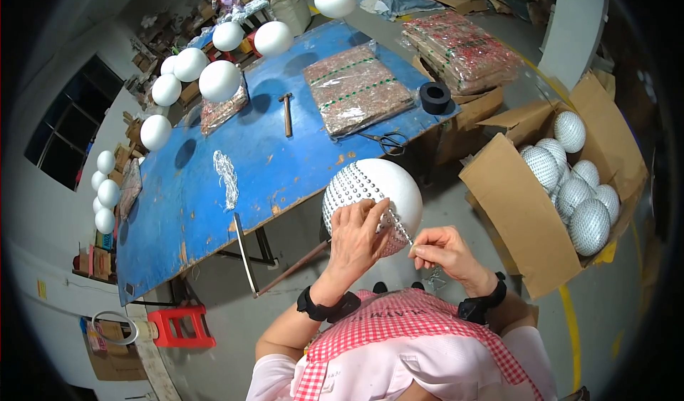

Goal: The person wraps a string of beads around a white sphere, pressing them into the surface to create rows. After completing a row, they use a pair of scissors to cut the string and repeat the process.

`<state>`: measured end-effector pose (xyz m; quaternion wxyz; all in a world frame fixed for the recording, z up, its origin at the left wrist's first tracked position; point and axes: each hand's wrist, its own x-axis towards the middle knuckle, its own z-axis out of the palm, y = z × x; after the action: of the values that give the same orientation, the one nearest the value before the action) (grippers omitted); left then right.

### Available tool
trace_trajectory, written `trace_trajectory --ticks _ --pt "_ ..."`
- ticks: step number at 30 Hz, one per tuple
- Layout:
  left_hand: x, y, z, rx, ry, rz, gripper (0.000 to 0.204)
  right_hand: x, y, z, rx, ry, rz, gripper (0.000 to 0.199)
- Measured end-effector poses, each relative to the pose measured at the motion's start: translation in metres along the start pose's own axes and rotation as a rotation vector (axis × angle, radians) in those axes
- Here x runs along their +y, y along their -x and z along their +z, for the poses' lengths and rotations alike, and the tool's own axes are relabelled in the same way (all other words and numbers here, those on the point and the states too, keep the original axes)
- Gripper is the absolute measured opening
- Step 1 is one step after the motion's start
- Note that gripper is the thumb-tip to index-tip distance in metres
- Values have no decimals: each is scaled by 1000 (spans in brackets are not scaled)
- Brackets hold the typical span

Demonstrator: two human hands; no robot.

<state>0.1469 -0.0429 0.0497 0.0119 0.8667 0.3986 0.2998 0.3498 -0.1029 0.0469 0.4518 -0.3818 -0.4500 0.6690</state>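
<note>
In front of me is a large white ball, its left and lower parts covered with rows of silver beads. My left hand lies over the beaded side, fingers bent and pressed against the surface. A strand of silver beads runs down the ball from those fingertips. At the lower right of the ball, my right hand is closed in a pinch on the strand's end. Whatever supports the ball from below is mostly hidden; a brownish bar reaches toward it from the table side.
A blue table carries a hammer, scissors, black tape, a bead bundle and a wrapped package. White balls stand around its far side. At right, a cardboard box holds beaded balls. A red stool stands left.
</note>
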Motion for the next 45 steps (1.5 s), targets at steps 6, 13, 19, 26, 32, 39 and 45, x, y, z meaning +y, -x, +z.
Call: trace_trajectory --ticks 6,13,19,26,32,39,45 --pt "-3 -1 0 -30 4 14 50 30 3 -17 70 118 25 16" --pt "-4 -1 3 1 77 -55 59 50 -5 -26 35 -10 142 23" --pt "-11 -4 -3 -2 82 -62 54 63 -9 -30 92 141 178 24" --pt "-18 -5 -6 -172 140 -113 49 77 -3 -30 133 426 67 21" --pt "-20 -2 -2 -116 137 -101 43 54 9 -15 351 315 -271 12" --pt "-19 -2 1 -38 295 -118 35 31 27 -4 285 519 -476 18" --pt "-22 -1 7 26 330 -130 31 26 26 -9 321 794 -629 21"
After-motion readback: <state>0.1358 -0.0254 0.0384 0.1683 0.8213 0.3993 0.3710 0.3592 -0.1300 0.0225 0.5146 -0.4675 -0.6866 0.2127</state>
